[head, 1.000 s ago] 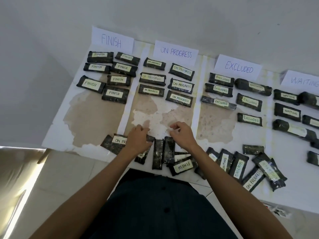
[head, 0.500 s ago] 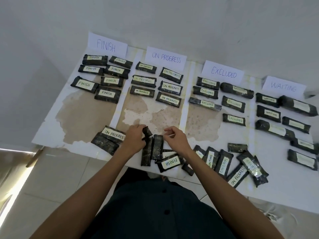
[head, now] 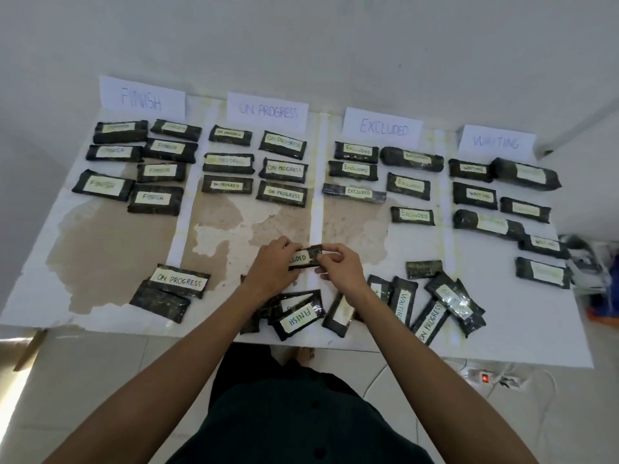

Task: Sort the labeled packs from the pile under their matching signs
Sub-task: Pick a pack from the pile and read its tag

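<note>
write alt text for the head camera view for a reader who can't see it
Seen from above, a person's left hand and right hand hold a dark pack labelled EXCLUDED over a white table. Rows of sorted packs lie under signs reading FINISH, ON PROGRESS, EXCLUDED and WAITING; an unsorted pile sits at the near edge.

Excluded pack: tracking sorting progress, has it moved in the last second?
Yes. The Excluded pack left the pile, moving right toward the white stripe.

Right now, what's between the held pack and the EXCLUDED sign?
Head view: from the held pack, bare stained table, then a column of three sorted EXCLUDED packs, then the EXCLUDED sign.
</note>
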Demonstrator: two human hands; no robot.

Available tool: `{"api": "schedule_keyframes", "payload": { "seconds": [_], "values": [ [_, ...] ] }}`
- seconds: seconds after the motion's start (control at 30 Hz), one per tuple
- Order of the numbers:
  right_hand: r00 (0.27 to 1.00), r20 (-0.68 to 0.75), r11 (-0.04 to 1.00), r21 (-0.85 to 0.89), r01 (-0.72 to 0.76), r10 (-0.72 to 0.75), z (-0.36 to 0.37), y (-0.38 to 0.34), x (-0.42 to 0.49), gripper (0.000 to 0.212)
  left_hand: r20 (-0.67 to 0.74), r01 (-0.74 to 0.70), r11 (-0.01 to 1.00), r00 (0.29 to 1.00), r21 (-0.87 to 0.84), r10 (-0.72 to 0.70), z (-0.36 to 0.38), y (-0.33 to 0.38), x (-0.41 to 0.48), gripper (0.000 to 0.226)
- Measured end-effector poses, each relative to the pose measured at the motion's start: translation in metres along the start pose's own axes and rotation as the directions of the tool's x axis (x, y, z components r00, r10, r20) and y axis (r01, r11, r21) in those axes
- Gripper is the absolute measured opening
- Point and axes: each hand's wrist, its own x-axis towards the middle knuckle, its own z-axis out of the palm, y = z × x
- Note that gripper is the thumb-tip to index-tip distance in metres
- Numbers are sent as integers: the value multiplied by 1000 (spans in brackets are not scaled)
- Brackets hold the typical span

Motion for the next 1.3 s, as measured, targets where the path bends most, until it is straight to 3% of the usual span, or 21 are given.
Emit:
{"api": "schedule_keyframes", "payload": {
  "seconds": [0.1, 0.2, 0.4, 0.77, 0.9, 1.03, 1.17, 1.3],
  "values": [
    [997, -72, 997, -70, 13, -18, -23, 9, 2, 16, 61, -25, 1000, 998, -8, 25, 9, 9, 20, 53],
    [980, -169, 967, -247, 64, -108, -52, 26, 2, 17, 118, -72, 996, 991, 49, 66, 19, 17, 46, 46],
    [963, -202, 905, -419, 78, -177, -91, 65, -7, 17, 123, -197, 965, 976, 174, 177, 40, 34, 102, 44],
    [927, -334, 939, -339, 48, -168, -111, 64, -8, 22, 0, -117, 947, 993, 299, 122, 54, 54, 164, 44],
    [940, -336, 903, -420, -88, -65, -115, 66, -11, 30, -24, -101, 958, 993, 269, 112, 54, 57, 157, 50],
    [973, -227, 796, -595, -113, -31, -97, 71, -23, 65, -28, -88, 987, 995, 136, 92, 51, 68, 129, 53],
    [981, -191, 691, -715, -109, -42, -81, 72, -28, 79, 80, -38, 999, 996, 31, 36, 57, 84, 63, 48],
    [978, -206, 699, -701, -144, -6, -82, 65, -25, 74, 241, 21, 989, 969, 146, -57, 72, 96, 3, 60]
  ]
}}
